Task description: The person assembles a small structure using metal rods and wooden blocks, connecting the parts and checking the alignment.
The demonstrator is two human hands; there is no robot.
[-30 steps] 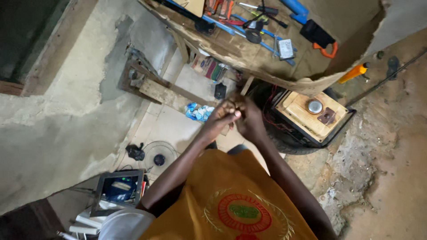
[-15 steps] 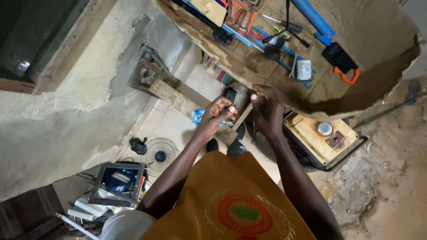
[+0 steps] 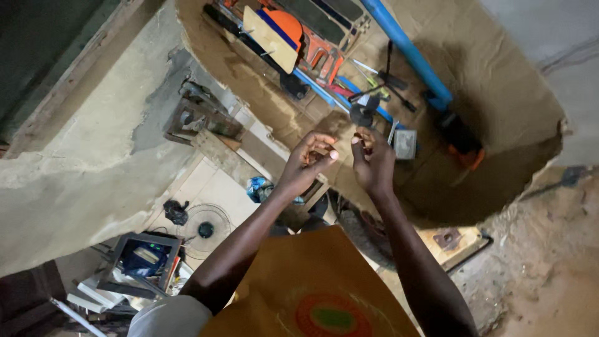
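Nearest me I see an orange garment (image 3: pixel 312 274) across the lap. Above it both arms reach out, and my left hand (image 3: pixel 307 163) has its fingers curled, thumb and forefinger nearly meeting. My right hand (image 3: pixel 373 163) is just beside it, fingertips pinched on something small; I cannot tell what. Beyond the hands lies a cardboard sheet (image 3: pixel 499 93) with a small grey box (image 3: pixel 405 143), an orange-handled saw (image 3: pixel 277 31) and a blue pipe (image 3: pixel 409 53) at the far end.

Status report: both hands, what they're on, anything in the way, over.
Left hand and right hand raised over cardboard-covered bench. Fingers pinched; what they hold too small to tell. Tools close beyond.
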